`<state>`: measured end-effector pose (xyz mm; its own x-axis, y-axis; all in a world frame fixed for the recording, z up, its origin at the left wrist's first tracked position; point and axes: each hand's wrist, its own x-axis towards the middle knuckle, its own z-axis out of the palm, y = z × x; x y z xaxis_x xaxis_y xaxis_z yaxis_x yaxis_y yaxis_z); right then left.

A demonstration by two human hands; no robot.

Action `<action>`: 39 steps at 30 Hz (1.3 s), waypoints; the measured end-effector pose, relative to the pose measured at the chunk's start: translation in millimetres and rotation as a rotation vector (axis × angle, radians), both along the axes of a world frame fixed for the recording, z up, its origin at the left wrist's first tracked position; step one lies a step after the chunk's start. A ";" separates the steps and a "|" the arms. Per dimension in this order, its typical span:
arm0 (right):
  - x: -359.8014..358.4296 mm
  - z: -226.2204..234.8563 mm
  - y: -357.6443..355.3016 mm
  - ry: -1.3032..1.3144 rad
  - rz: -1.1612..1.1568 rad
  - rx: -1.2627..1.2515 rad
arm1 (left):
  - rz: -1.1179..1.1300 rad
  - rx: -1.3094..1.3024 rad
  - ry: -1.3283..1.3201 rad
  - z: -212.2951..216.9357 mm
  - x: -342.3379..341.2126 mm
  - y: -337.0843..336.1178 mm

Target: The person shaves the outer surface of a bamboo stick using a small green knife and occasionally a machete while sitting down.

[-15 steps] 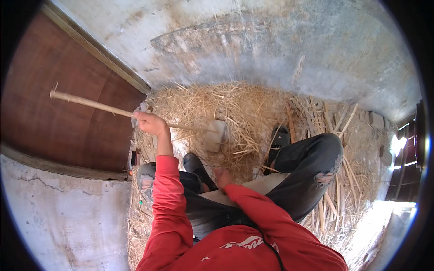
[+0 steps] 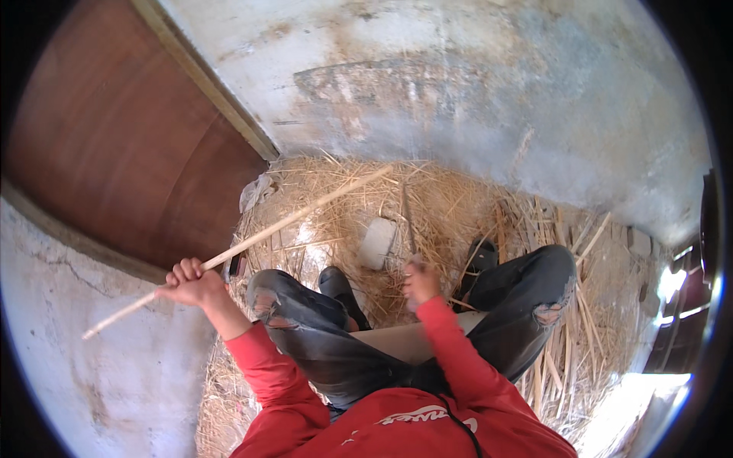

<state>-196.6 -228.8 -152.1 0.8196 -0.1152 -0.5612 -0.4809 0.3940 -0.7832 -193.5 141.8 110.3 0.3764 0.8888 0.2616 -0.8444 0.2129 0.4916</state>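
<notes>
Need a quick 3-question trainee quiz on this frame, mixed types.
1. True or false: the left hand grips a long pale stick.
2. What does the right hand hold? A) a thin dark blade B) a cup C) a rope
3. What covers the ground by the white block?

Key: 1 true. 2 A, the blade points up from the fist. 3 straw.

Floor [image 2: 611,397] covered in loose straw [image 2: 458,206], piled against the wall. A pale block [image 2: 378,243] and a crumpled rag [image 2: 256,191] lie on the straw.
</notes>
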 end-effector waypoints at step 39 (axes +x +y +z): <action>-135.8 -201.5 -288.4 0.185 0.100 -1.333 | -1.550 -0.137 1.057 -110.5 -218.7 -130.3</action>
